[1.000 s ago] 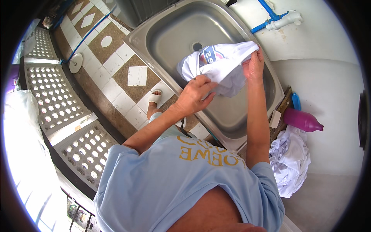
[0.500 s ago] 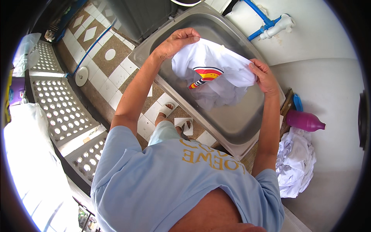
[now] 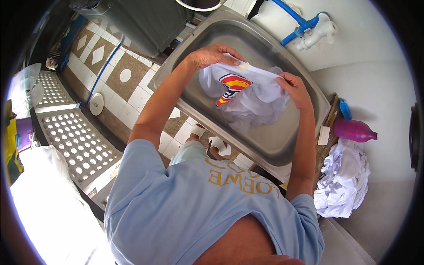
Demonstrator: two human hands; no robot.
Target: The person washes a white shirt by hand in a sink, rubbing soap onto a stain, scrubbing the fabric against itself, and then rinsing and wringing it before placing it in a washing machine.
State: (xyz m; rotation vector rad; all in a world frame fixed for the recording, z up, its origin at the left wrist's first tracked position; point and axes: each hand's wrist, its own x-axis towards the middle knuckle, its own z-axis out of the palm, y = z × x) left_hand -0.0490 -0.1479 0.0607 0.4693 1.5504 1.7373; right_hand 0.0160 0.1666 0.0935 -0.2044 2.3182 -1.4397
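Pinching the white shirt [image 3: 251, 99] by its top edge, the left hand [image 3: 212, 55] and right hand [image 3: 293, 88] are both closing tight, hanging the limp, crumpled cloth with its striped print over the steel sink [image 3: 274, 141].

Home laundry corner, steel sink [image 3: 282, 145], tap [image 3: 319, 32], tiled floor [image 3: 128, 90]

Light blue short-sleeved T-shirt [image 3: 185, 207] with gold lettering, bare forearms, white sandals [image 3: 207, 143] on feet

Single head-worn fisheye view, steeply downward, close over the steel sink [image 3: 282, 145] and tiled floor [image 3: 132, 95]
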